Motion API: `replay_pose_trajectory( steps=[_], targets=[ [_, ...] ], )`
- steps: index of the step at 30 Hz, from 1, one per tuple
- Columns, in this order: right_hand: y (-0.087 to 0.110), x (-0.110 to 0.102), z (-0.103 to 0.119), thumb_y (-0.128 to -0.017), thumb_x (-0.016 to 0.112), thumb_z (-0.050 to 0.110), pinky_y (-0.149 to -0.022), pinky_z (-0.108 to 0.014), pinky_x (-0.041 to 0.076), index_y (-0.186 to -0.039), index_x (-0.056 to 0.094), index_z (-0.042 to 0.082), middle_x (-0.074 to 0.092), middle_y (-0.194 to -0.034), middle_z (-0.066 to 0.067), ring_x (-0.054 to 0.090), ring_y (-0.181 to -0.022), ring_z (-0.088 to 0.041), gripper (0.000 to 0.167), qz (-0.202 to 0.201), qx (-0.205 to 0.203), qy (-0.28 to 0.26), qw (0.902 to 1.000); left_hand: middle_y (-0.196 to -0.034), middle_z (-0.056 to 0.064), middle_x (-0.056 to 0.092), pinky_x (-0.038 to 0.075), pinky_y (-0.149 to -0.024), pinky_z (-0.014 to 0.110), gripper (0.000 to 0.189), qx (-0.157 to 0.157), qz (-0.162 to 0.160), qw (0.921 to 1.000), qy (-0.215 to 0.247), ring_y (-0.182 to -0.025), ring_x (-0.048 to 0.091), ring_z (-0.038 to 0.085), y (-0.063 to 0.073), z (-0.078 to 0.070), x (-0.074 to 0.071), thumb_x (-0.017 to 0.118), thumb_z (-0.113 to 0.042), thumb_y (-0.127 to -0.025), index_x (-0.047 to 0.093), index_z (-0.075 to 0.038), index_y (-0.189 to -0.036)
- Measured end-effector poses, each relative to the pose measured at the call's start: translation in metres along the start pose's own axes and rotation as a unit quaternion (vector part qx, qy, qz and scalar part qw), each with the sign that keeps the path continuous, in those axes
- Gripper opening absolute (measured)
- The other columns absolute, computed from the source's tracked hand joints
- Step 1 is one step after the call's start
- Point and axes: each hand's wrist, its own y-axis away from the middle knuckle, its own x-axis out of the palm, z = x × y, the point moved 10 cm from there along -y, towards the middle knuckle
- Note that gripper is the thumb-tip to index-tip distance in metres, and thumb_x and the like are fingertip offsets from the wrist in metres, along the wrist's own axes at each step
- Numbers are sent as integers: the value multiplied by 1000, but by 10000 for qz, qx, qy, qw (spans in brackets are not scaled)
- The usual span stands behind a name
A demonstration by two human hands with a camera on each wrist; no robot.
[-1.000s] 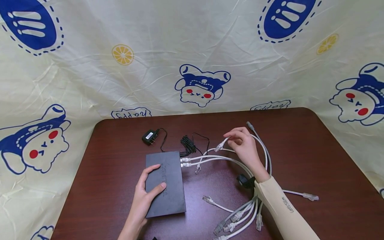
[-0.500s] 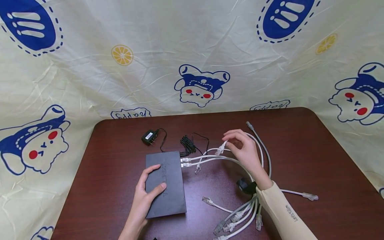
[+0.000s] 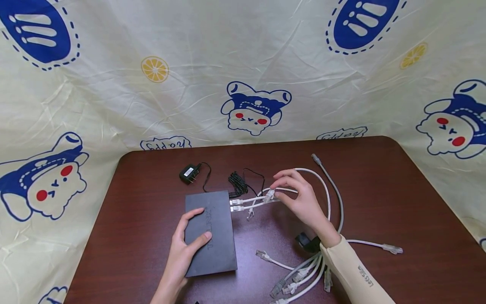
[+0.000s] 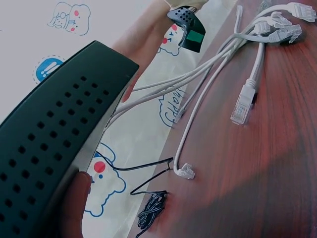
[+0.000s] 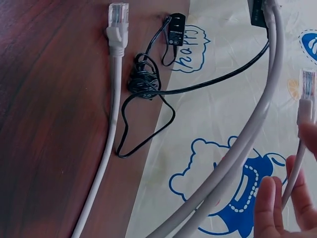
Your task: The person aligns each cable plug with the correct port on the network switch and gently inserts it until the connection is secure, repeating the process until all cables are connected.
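My left hand [image 3: 181,251] grips a flat black network switch [image 3: 218,255] by its left side, thumb on top. Two white Ethernet cables [image 3: 247,206] are plugged into its right side. Between thumb and fingers, my right hand [image 3: 303,200] pinches another white Ethernet cable just behind its clear plug [image 3: 269,195]. That plug points toward the switch and stands apart from it. In the right wrist view, the pinched cable's plug [image 5: 307,99] shows at the right edge. The vented underside of the switch [image 4: 69,114] fills the left wrist view's left side.
Several loose white and grey cable ends [image 3: 300,278] lie at the front right. One grey cable [image 3: 330,181] reaches toward the back. A black power adapter [image 3: 189,173] and its coiled cord [image 3: 238,183] lie behind the switch. Patterned cloth [image 3: 190,105] hangs beyond the brown table [image 3: 133,211].
My right hand has moved left and slightly down, bringing the pinched cable plug closer to the switch. The left hand and switch have stayed almost in place.
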Motion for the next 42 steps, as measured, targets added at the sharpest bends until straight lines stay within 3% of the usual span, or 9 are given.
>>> replay_pose_trajectory(
  steps=[6, 12, 22, 26, 32, 35, 42],
  targets=[
    [7, 10, -21, -73, 74, -15, -87, -28, 38, -91, 70, 7, 56, -109, -12, 47, -105, -25, 29, 181, -310, 31, 9994, -121, 15, 45, 54, -63, 43, 55, 5, 38, 10000, 74, -80, 62, 28, 2, -3, 2, 69, -3, -84, 50, -20, -133],
    [10, 17, -17, -78, 74, -4, -86, -34, 34, -92, 72, 12, 54, -104, -1, 42, -103, -19, 22, 376, -501, 137, 9979, -121, 15, 44, 53, -65, 42, 54, 48, 37, 10000, 72, -84, 61, 29, 1, -3, 3, 69, -3, -84, 51, -20, -133],
    [17, 28, -11, -81, 72, 1, -78, -34, 42, -91, 70, 12, 50, -97, 7, 47, -97, -13, 15, 483, -112, 391, 9980, -121, 14, 45, 53, -67, 43, 54, 137, -12, 9999, -65, -91, 58, 31, 1, -7, 5, 70, -4, -84, 52, -20, -132],
    [19, 29, -8, -84, 70, 2, -77, -33, 46, -92, 69, 9, 50, -97, 6, 52, -93, -13, 11, 423, -79, 242, 9988, -121, 15, 44, 52, -67, 42, 54, 119, -11, 9999, -73, -91, 57, 31, 0, -7, 6, 70, -4, -84, 52, -20, -132],
    [21, 27, 0, -84, 68, -4, -80, -37, 48, -92, 68, 11, 61, -97, 4, 57, -94, -15, 17, 178, -340, -3, 9993, -121, 15, 44, 52, -67, 42, 54, 91, 8, 9999, -69, -90, 58, 31, 0, -6, 7, 70, -4, -83, 52, -20, -132],
    [22, 27, 6, -82, 67, -9, -81, -32, 47, -91, 68, 8, 66, -92, -1, 60, -91, -15, 19, 122, -522, -146, 9985, -121, 15, 44, 52, -67, 43, 54, 111, 13, 9999, -79, -89, 58, 31, 0, -6, 7, 70, -4, -83, 52, -20, -132],
    [25, 28, 17, -84, 63, -13, -67, -23, 50, -91, 65, -2, 63, -85, -15, 61, -74, -19, 14, 148, -811, -739, 9938, -121, 15, 44, 53, -65, 43, 54, 132, 5, 9999, -69, -88, 58, 31, 1, -7, 7, 70, -3, -83, 52, -20, -131]
  ],
)
